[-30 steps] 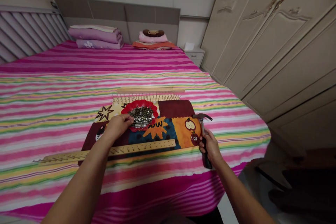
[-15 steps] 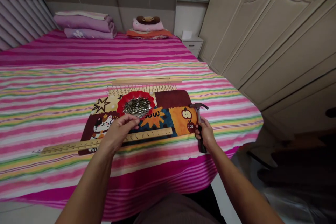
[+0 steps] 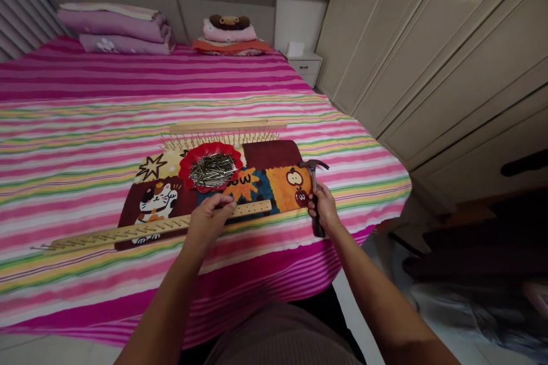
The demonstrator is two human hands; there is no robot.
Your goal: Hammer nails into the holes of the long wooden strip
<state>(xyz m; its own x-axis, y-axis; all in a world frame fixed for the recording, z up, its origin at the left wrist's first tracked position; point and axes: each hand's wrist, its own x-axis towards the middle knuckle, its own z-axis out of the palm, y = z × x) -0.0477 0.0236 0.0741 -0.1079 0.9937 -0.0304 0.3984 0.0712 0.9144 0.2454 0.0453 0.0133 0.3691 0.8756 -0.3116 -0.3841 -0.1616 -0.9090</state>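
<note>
My right hand (image 3: pixel 327 210) grips a claw hammer (image 3: pixel 314 165) by its dark handle, with its head up, at the right edge of a patterned mat (image 3: pixel 272 155). The fingers of my left hand (image 3: pixel 210 217) are pinched together over a long wooden strip (image 3: pixel 252 207). Whatever is between those fingertips is too small to make out. Nails stick out along the left part of the strip; its right end shows small holes. Just beyond my left hand, a red scalloped bowl (image 3: pixel 185 166) holds a heap of nails (image 3: pixel 214 169).
Behind the bowl lies another strip bristling with upright nails (image 3: pixel 222 138), and a plain wooden strip (image 3: pixel 229 125) is beyond it. Everything rests on a striped bedspread (image 3: pixel 85 154). Folded bedding (image 3: pixel 124 28) is near the headboard; a wardrobe (image 3: pixel 406 57) stands right.
My left hand has moved from the near rim of the bowl to the wooden strip, fingers still pinched. My right hand keeps its hold on the hammer. The whole view has shifted slightly.
</note>
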